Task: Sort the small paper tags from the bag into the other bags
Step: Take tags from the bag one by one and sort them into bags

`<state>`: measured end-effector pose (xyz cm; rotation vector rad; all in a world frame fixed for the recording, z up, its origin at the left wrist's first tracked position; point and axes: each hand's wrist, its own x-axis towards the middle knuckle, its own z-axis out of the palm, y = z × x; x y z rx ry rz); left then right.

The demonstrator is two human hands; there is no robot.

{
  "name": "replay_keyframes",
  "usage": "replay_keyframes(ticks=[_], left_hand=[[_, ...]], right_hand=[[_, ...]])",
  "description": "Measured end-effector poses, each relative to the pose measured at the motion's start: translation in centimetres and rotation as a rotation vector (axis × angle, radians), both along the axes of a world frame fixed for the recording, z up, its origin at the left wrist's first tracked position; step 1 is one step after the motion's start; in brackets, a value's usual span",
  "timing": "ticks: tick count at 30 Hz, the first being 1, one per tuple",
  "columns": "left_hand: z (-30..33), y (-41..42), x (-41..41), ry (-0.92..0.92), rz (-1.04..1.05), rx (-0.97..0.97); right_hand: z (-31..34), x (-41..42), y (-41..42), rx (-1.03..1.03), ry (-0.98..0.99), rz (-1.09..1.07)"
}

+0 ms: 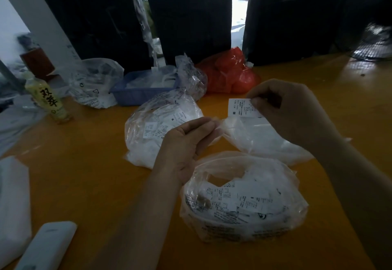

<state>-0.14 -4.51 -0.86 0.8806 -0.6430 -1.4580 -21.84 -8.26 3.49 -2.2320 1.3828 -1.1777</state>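
On the orange table, crinkly clear plastic bags crowd the hands: a tag-filled bag at left, a near bag w/ "S" tags in front, a flat bag under the right hand. Behind: blue basket, red bag, yellow bottle. Right thumb & fingers pinch a rectangular white "M" tag, held above the flat bag, long axis roughly left-right. Left hand pinches the flat bag's mouth.
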Motion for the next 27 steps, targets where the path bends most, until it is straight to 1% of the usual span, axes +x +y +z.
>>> replay_keyframes(ticks=[8,12,16,20,22,25,27], left_hand=[[0.3,0.2,-0.1,0.013,-0.028,-0.014],[0.3,0.2,-0.2,-0.021,-0.004,-0.018],[0.2,0.2,-0.4,-0.166,0.018,-0.029],[0.3,0.6,-0.6,-0.275,-0.023,-0.042],[0.3,0.7,-0.7,-0.296,-0.025,-0.033],[0.5,0.7,-0.8,-0.263,0.012,0.001],[0.7,0.6,-0.7,-0.229,0.041,0.015]], right_hand=[[-0.5,1.1,0.4,-0.056,0.113,-0.018],[-0.1,1.5,1.0,-0.036,0.154,0.033],[0.1,1.6,1.7,0.002,0.183,0.064],[0.0,1.7,2.0,0.011,0.239,0.092],[-0.3,1.8,1.6,0.054,0.153,0.117],[-1.0,1.7,0.5,0.206,-0.137,0.115],[-1.4,1.5,-0.1,0.264,-0.261,0.104]])
